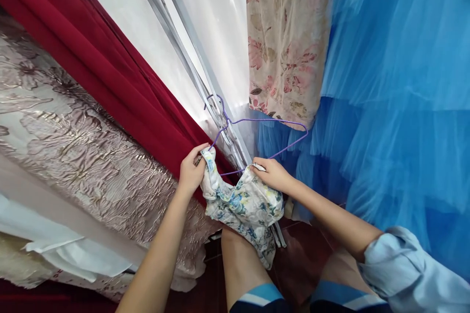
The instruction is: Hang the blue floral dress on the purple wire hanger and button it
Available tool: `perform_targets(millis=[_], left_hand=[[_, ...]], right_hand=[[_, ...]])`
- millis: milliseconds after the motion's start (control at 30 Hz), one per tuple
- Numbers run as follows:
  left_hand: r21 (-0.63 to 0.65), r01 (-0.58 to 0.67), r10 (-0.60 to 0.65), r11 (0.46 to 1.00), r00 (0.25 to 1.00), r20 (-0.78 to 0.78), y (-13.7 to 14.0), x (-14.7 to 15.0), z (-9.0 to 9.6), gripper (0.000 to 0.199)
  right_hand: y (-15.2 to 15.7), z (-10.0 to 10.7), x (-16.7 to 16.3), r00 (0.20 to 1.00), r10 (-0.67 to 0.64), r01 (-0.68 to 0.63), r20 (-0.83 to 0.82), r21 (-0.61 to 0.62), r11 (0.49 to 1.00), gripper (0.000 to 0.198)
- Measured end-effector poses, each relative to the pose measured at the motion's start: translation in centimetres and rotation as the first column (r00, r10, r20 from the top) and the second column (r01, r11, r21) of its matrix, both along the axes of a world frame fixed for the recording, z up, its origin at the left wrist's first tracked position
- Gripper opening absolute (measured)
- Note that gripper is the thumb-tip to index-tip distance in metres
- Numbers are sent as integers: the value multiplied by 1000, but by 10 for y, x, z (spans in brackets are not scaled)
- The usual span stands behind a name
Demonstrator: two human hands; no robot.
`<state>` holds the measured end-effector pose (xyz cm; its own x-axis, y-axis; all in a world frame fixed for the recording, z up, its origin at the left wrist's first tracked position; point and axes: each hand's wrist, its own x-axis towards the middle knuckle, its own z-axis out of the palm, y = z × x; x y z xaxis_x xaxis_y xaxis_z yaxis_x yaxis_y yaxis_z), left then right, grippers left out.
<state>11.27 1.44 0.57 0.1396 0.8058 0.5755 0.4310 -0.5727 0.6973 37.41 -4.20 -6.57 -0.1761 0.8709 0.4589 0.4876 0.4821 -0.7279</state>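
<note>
A small white garment with a blue and yellow floral print (pixel 244 205) hangs between my hands. My left hand (pixel 193 168) grips its left shoulder, where one end of a purple wire hanger (pixel 275 120) goes into the cloth. With closed fingers, my right hand (pixel 271 172) pinches the other shoulder edge. The hanger's right arm sticks out bare above that hand, outside the garment. Its hook lies against a grey metal pole. Part of the garment's lower end drapes in front of my leg.
Grey metal poles (pixel 198 58) run down the middle. Dark red fabric (pixel 110 73) and pinkish embossed cloth (pixel 99 156) hang at left. A pink floral cloth (pixel 286 49) and blue tulle (pixel 389 83) hang at right. Dark reddish floor (pixel 297 254) shows below.
</note>
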Motion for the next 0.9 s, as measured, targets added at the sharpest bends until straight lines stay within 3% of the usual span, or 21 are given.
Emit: perform_targets(millis=[167,267,367,467,533,667,800,900], left_hand=[[63,-164,167,985,984,-57,-2,-40,-37,34],[-89,-225,234,970,967,106,1,-56,-53,36],[-287,-91,195,954,912,361,4,-62,-58,45],[-338,47,119,940,883,453,1,-59,-51,50],[-315,59,76,947,913,400,-3,-52,-39,50],[-156,-77,94,985,990,104,-13,-29,-9,45],[50,-97,105,994,977,-185,-20,-8,13,38],[153,-149,185,977,948,-258,-23,0,16,36]], right_hand=[[-1,5,6,999,-32,33,40,-9,999,27],[0,3,0,999,-33,33,19,-1,999,29],[1,2,-5,999,-35,35,1,6,999,30],[0,0,-7,1000,-29,29,-2,5,1000,30],[-1,-1,-7,1000,-13,13,-10,0,1000,30],[0,-6,-11,999,25,-25,-45,-5,1000,32],[0,-9,-14,995,81,-81,-61,5,997,32],[-7,-6,-10,994,62,-58,-89,51,997,19]])
